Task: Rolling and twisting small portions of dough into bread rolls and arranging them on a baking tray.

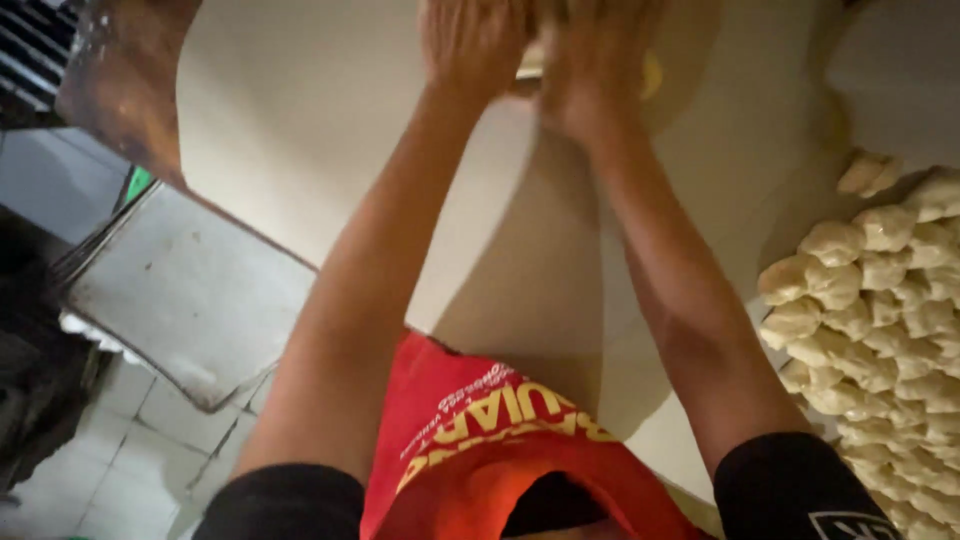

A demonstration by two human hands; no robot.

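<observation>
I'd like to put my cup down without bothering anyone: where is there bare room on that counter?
The counter is bare left of the left hand, up to the rusty edge. Another bare strip lies between the right hand and the dough pieces. It is crowded at the dough under both hands and in the heap at right.

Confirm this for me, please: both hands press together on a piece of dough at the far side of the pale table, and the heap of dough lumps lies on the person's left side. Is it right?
Not quite. The heap of dough lumps lies on the person's right side, as the head view shows. The rest holds: left hand and right hand press together on a piece of dough at the far side of the pale table.
</observation>
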